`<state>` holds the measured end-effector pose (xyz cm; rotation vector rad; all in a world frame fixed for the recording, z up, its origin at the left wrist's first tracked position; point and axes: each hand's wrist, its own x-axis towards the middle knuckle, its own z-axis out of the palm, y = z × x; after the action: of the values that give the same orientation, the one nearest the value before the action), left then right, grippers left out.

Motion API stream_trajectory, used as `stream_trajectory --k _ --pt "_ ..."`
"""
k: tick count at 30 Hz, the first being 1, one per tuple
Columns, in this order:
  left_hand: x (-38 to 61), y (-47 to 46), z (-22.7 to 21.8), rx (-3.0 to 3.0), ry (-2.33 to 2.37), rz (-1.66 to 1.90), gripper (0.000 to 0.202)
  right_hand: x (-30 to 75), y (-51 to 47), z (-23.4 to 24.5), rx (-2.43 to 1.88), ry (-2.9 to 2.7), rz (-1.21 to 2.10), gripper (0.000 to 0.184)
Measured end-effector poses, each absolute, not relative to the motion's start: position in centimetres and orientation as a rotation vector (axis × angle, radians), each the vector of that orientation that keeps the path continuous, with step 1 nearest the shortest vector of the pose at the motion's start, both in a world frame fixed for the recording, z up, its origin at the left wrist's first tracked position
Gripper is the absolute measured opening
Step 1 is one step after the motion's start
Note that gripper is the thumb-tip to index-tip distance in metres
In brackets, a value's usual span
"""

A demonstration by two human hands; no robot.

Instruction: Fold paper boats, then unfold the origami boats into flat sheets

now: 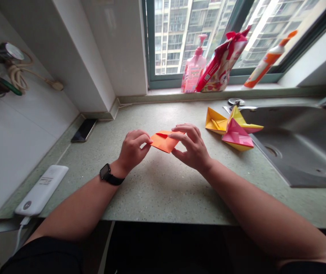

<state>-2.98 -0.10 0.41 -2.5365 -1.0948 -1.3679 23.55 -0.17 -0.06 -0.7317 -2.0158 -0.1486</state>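
An orange sheet of folded paper (163, 143) is held up between both hands, over the middle of the counter. My left hand (133, 148) pinches its left corner between thumb and fingers, and a dark watch is on that wrist. My right hand (193, 146) grips the paper's right side, thumb below and fingers on top. A raised flap shows along the paper's upper edge. Right of my right hand stand three folded paper boats: a yellow-orange boat (214, 121), a yellow boat (241, 121) and a pink boat (238, 135), close against one another.
A steel sink (302, 152) is set into the speckled counter (165, 198) at right. A phone (84, 130) and a white power bank (43, 190) with a cable lie at left. On the windowsill stand a pink pump bottle (194, 68), a red bag (222, 62) and an orange-white bottle (267, 62).
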Motion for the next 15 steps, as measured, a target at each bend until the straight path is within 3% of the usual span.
stream_trajectory --k 3,5,15 --pt "-3.1 0.4 0.3 -2.542 -1.113 -1.594 0.016 24.1 0.6 -0.4 -0.772 -1.963 -0.092 0.074" --pt "-3.2 0.6 0.4 -2.557 -1.1 -1.716 0.016 24.4 1.3 -0.7 -0.786 -1.951 -0.046 0.077" --pt "-2.6 0.1 0.5 -2.875 -1.024 -1.73 0.034 24.0 1.1 -0.9 -0.64 -2.076 0.278 0.013"
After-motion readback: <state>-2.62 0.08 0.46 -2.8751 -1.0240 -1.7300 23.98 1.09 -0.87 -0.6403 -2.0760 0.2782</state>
